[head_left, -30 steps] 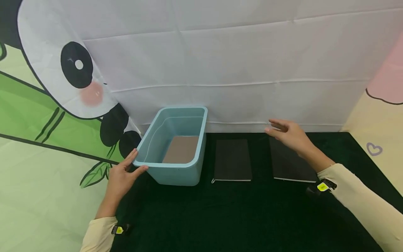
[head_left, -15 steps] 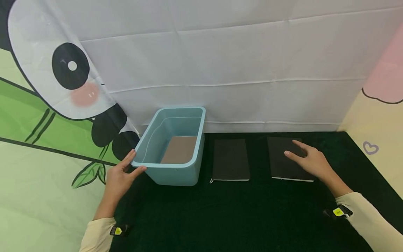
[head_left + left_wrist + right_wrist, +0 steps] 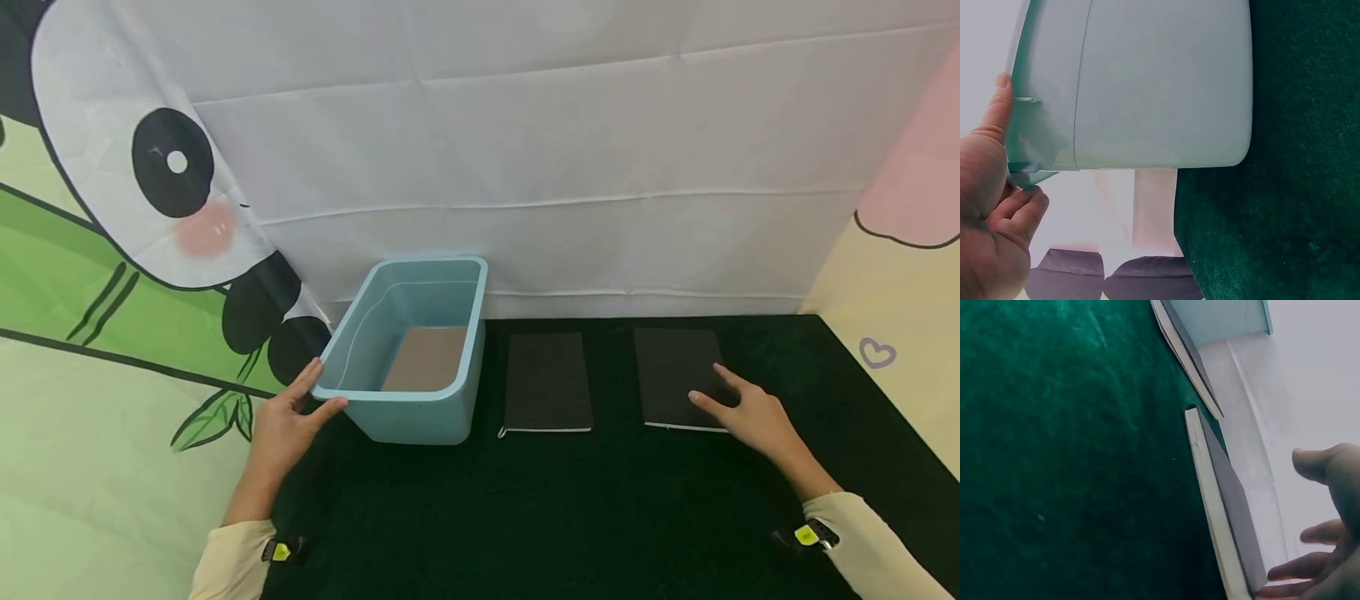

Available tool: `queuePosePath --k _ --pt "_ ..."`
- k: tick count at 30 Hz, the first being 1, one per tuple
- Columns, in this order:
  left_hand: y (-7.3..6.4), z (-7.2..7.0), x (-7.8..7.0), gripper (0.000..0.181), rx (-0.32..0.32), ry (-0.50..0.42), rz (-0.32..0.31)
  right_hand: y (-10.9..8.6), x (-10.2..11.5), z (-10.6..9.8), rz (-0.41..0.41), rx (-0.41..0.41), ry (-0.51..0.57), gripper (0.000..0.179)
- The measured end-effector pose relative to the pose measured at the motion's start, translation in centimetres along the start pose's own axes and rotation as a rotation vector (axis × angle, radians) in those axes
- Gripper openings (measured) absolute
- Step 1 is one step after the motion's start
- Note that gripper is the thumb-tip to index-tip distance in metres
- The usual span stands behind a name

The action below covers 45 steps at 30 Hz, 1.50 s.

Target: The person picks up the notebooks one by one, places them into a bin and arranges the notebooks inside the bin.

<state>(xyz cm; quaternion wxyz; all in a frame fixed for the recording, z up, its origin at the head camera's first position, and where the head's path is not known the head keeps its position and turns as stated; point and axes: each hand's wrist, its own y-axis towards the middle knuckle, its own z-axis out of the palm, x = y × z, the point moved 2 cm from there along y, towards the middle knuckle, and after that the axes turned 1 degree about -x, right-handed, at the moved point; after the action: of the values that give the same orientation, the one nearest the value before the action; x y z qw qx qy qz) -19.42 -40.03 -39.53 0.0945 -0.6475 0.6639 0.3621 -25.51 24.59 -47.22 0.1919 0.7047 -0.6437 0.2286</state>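
Observation:
In the head view, my left hand (image 3: pixel 283 435) grips the near left corner of a light blue plastic storage bin (image 3: pixel 408 417). The left wrist view shows the thumb (image 3: pixel 999 106) along the rim and curled fingers at the corner. A flat brown rectangular thing (image 3: pixel 429 358) lies on the bin's floor. My right hand (image 3: pixel 753 421) is over the near right corner of a black notebook (image 3: pixel 675 375), thumb and fingers spread apart, holding nothing. From the right wrist, the fingertips appear close beside that notebook's cover (image 3: pixel 1232 494). A second black notebook (image 3: pixel 547 383) lies between bin and right notebook.
A dark green cloth (image 3: pixel 540 517) covers the table. White fabric (image 3: pixel 562 167) hangs behind it, with a printed cartoon panel (image 3: pixel 172 167) at left and a cream and pink one (image 3: pixel 900 275) at right. A white ribbon end (image 3: pixel 502 432) pokes out of the middle notebook.
My right hand has come down and toward me, from above the far edge of the right notebook to its near right corner. The left hand stays on the bin.

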Motion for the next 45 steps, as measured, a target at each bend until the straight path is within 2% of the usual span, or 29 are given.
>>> queuePosePath --k 6,12,20,29,32,34,39,43,45 --pt "0.0 0.2 0.1 0.077 -0.002 -0.013 -0.003 -0.3 -1.0 0.6 0.057 0.023 -0.003 0.097" --pt "-0.1 1.0 0.3 0.075 -0.020 -0.031 0.035 -1.2 -1.9 1.2 0.101 0.018 -0.100 0.101" --pt "-0.1 0.9 0.5 0.076 -0.028 -0.006 0.006 -1.3 -1.3 2.0 0.123 -0.089 -0.079 0.096" --pt "-0.2 1.2 0.4 0.077 -0.031 -0.026 -0.002 -0.6 -1.8 1.3 0.072 -0.164 -0.004 0.086" --pt "-0.1 1.2 0.4 0.077 -0.036 -0.029 -0.002 -0.4 -2.4 0.8 0.087 -0.142 0.048 0.085" --pt "0.0 1.2 0.3 0.077 -0.034 -0.031 -0.003 -0.3 -2.7 0.4 0.109 -0.093 0.113 0.087" --pt "-0.1 1.2 0.3 0.077 -0.028 -0.028 -0.002 -0.1 -3.1 -0.6 0.173 0.065 0.349 0.092" --pt "-0.1 1.1 0.4 0.076 -0.029 -0.021 -0.006 0.2 -3.1 -1.0 0.200 0.144 0.569 0.086" --pt "-0.1 1.1 0.4 0.076 -0.027 -0.025 -0.012 0.3 -3.1 -1.2 0.196 0.179 0.636 0.083"
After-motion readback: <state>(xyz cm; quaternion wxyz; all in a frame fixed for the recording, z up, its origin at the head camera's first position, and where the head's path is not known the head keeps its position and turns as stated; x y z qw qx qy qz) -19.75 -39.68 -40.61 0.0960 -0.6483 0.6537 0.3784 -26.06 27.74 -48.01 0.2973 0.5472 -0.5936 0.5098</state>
